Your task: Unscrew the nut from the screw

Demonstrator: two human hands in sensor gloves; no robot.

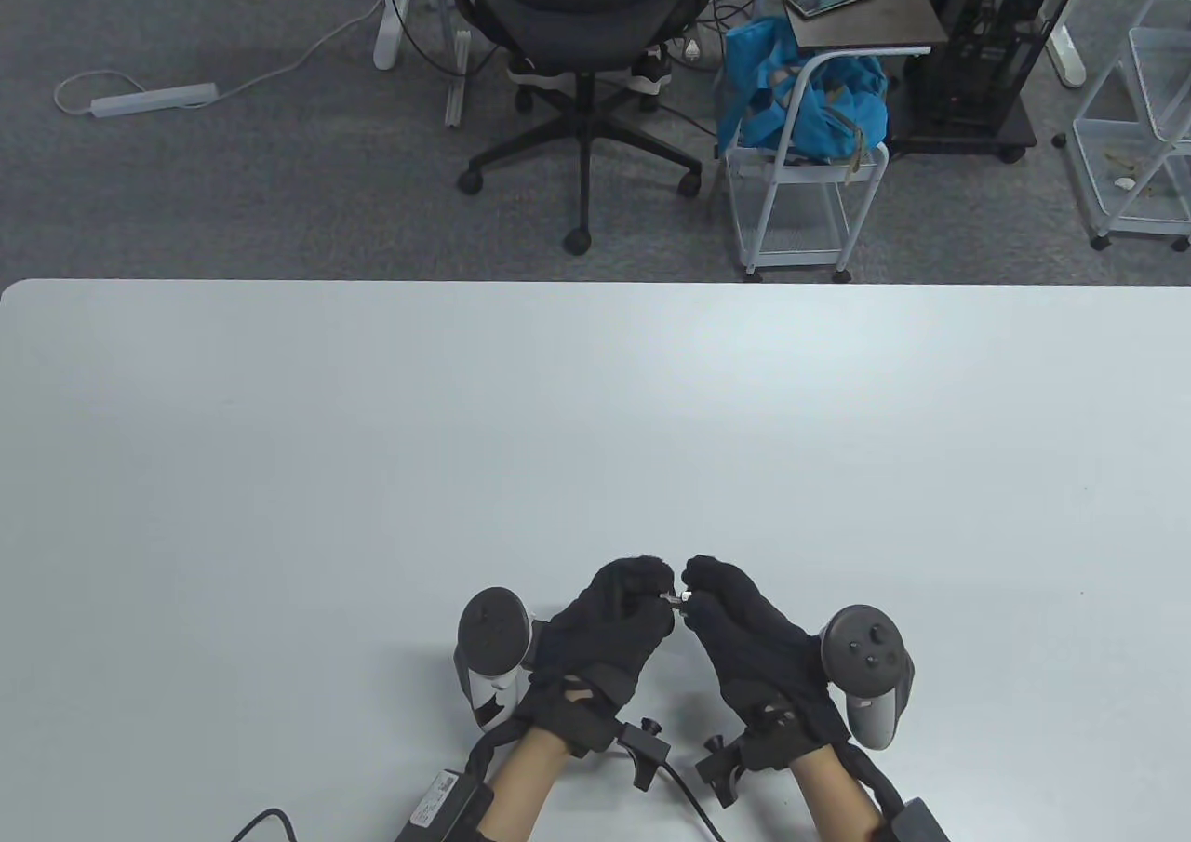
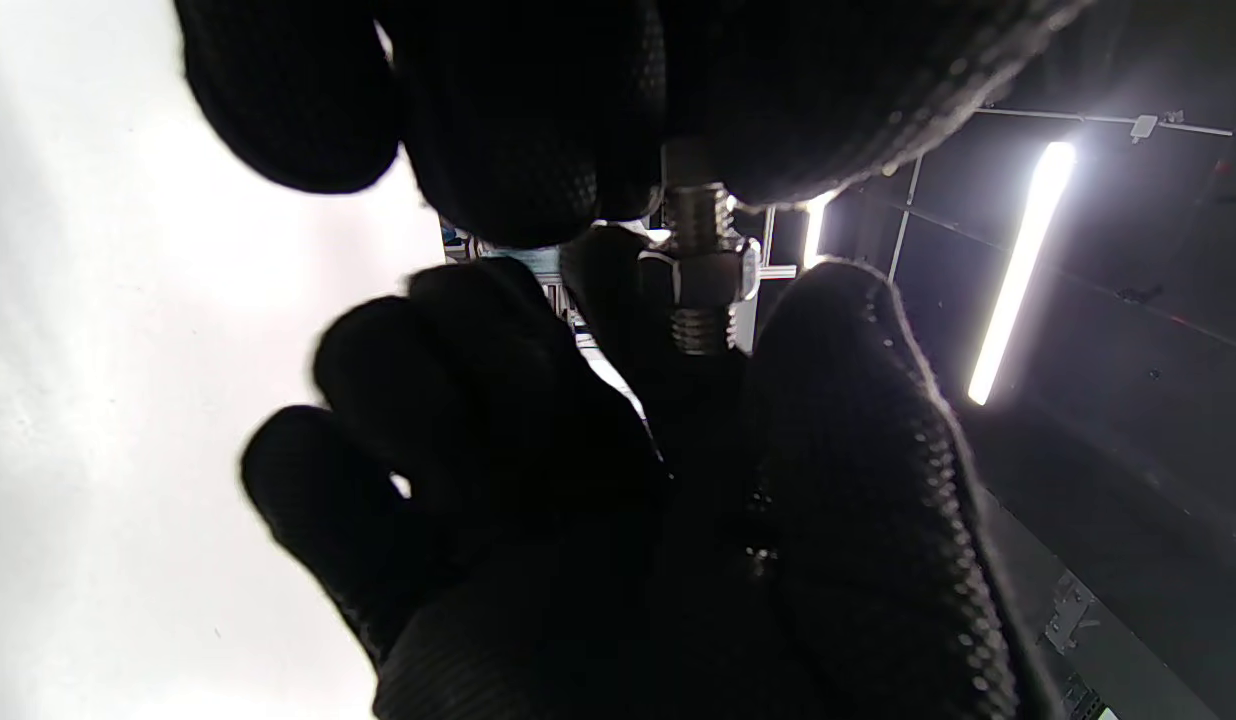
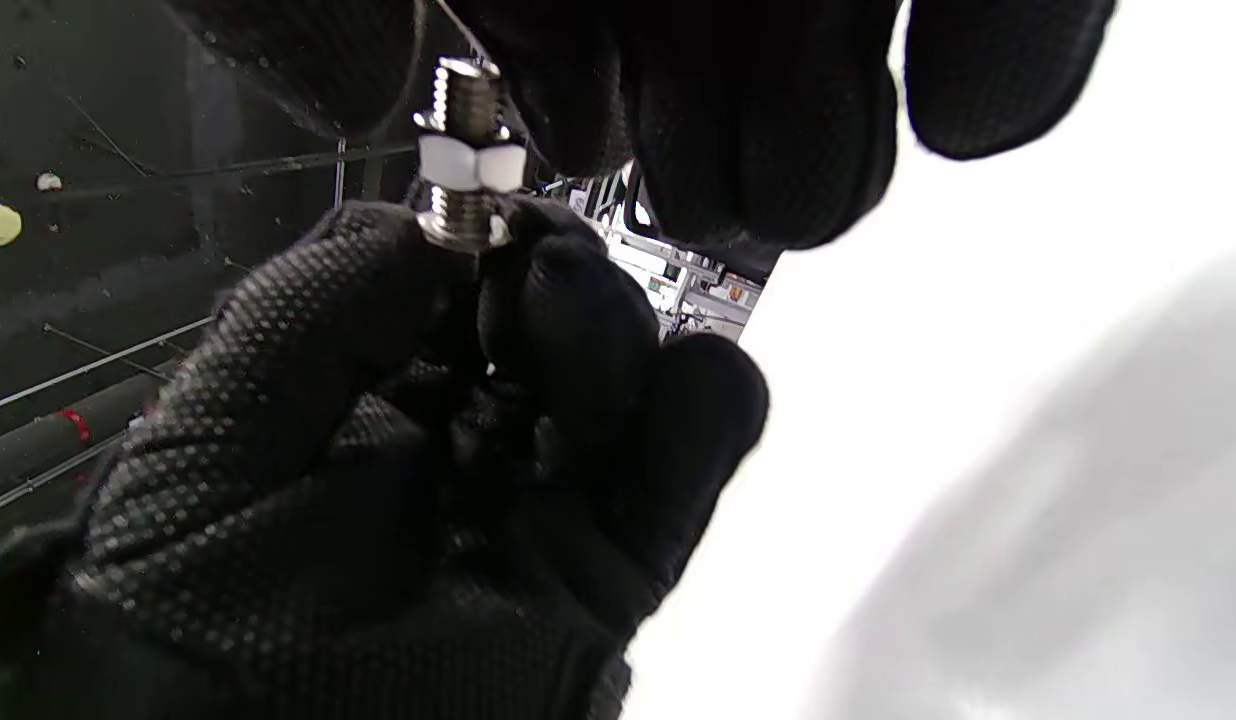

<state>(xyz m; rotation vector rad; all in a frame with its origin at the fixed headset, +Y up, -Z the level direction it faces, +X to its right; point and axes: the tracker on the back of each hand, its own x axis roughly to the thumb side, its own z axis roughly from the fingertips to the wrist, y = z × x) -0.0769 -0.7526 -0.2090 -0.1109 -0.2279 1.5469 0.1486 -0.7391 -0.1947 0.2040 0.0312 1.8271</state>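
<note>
A: Table view first. White tabletop (image 1: 595, 433), both gloved hands low at the middle of its near edge, raised off it and meeting fingertip to fingertip. Why so close together?

B: So each hand takes one end of the same small part. Left hand (image 1: 605, 628) on the left, right hand (image 1: 744, 642) on the right, the metal showing only in the gap between them.

A: Trackers?

B: One on the back of each hand, turned outward, clear of the fingers. Not part of the grip.

A: Left wrist view, then. What does the left hand hold?

B: Fingers at the top edge are clenched on one end of the screw (image 2: 700, 270); the head itself is hidden in the glove. I judge that hand serves as the anchor, keeping the shaft from spinning.

A: And the right?

B: Right wrist view shows the other end of the shaft sunk between the opposite glove's thumb and fingers. Whether the right fingertips pinch the nut (image 3: 472, 163) or the thread beside it, I cannot tell.

A: Where does the nut sit?

B: Partway along the shaft, thread bare on both sides. Still on, so unscrewing is not finished. Held in the air, I reckon, to leave room for turning.
</note>
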